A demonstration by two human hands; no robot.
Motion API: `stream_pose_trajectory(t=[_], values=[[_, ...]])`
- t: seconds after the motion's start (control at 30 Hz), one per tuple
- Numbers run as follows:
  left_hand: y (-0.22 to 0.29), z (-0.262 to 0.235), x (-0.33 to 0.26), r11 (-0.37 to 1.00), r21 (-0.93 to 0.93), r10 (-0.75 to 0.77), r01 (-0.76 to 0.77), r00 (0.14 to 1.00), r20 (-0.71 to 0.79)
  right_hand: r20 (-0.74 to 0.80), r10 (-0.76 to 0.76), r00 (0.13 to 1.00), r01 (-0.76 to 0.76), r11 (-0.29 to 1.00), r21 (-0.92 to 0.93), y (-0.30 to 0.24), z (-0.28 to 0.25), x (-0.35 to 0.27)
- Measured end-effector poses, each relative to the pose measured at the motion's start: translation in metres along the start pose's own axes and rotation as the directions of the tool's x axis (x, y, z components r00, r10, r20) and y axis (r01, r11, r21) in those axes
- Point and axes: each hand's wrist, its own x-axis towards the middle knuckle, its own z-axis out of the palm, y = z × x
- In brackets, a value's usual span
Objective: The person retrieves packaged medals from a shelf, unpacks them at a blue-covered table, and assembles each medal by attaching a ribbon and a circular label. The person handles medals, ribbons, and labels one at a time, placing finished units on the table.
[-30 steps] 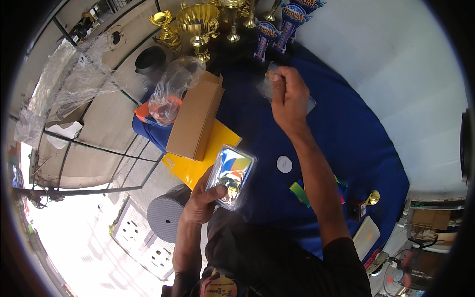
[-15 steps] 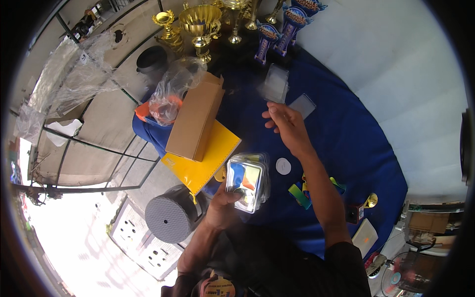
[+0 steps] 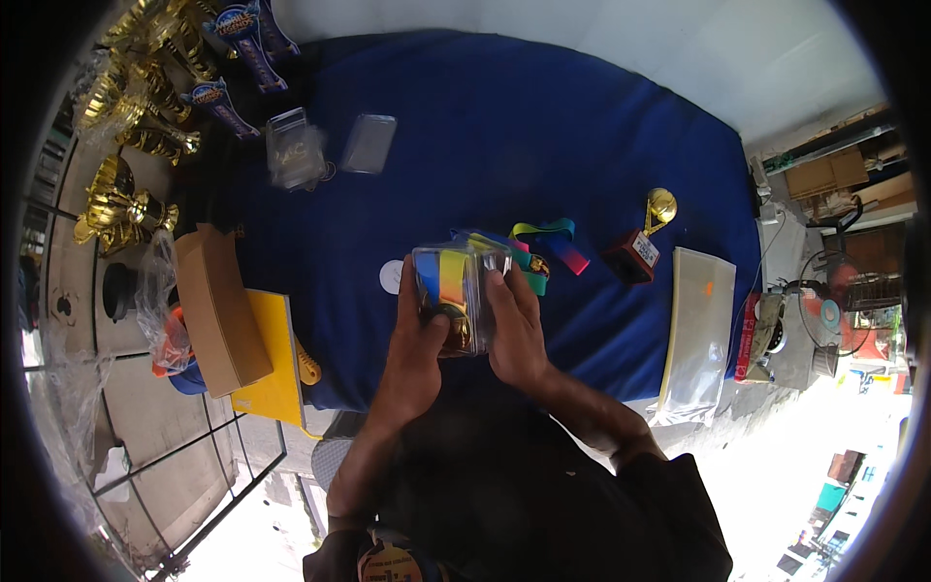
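**Both hands on a clear plastic case at the near edge of the blue table**

Seen from the head camera, the person stands at the near edge of a table covered in a blue cloth (image 3: 582, 126). Both hands are wrapped around one clear plastic case (image 3: 454, 291) with a gold medal and a blue and yellow ribbon inside. The left hand (image 3: 415, 339) grips its left side, thumb across the front; the right hand (image 3: 516, 330) grips its right side, fingers laid over the top edge. The case is lifted just off the cloth, over the middle of the near edge.

Just behind the case a bundle of coloured ribbons (image 3: 543, 242) lies on the cloth, and a small white disc (image 3: 391, 276) sits just left of it. Toward the right edge stands a small trophy on a dark red base (image 3: 640, 247), with a flat clear bag (image 3: 693, 330) hanging over that edge beside it.

At the far left corner lie two more clear cases (image 3: 330, 147), side by side, near a row of gold cups (image 3: 126, 155). On the near left corner a long cardboard box (image 3: 221, 310) rests partly on a yellow folder (image 3: 276, 359).
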Motion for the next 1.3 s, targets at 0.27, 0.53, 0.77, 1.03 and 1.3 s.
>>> stream_pose_trajectory(t=[0.27,0.53,0.77,1.03,1.3], values=[[-0.007,0.003,0.001,0.994,0.104,0.048,-0.044,0.998,-0.035,0.147,0.062,0.987,-0.062,0.998,-0.008,0.006,-0.010,-0.007],[-0.019,0.010,0.004,0.977,0.143,0.172,-0.159,0.981,-0.090,0.109,0.209,0.972,-0.221,0.968,0.116,0.022,-0.017,-0.008],[-0.004,0.013,0.000,0.962,0.254,0.137,-0.096,0.979,-0.150,0.241,0.180,0.954,-0.251,0.918,0.308,0.028,-0.018,-0.006],[-0.005,0.012,0.008,0.800,0.593,0.238,-0.090,0.955,-0.177,0.217,0.229,0.949,-0.297,0.882,0.367,0.024,-0.011,-0.006],[0.001,0.010,0.010,0.872,0.483,0.185,-0.083,0.968,-0.167,0.211,0.217,0.953,-0.294,0.827,0.478,0.025,-0.017,-0.004]])
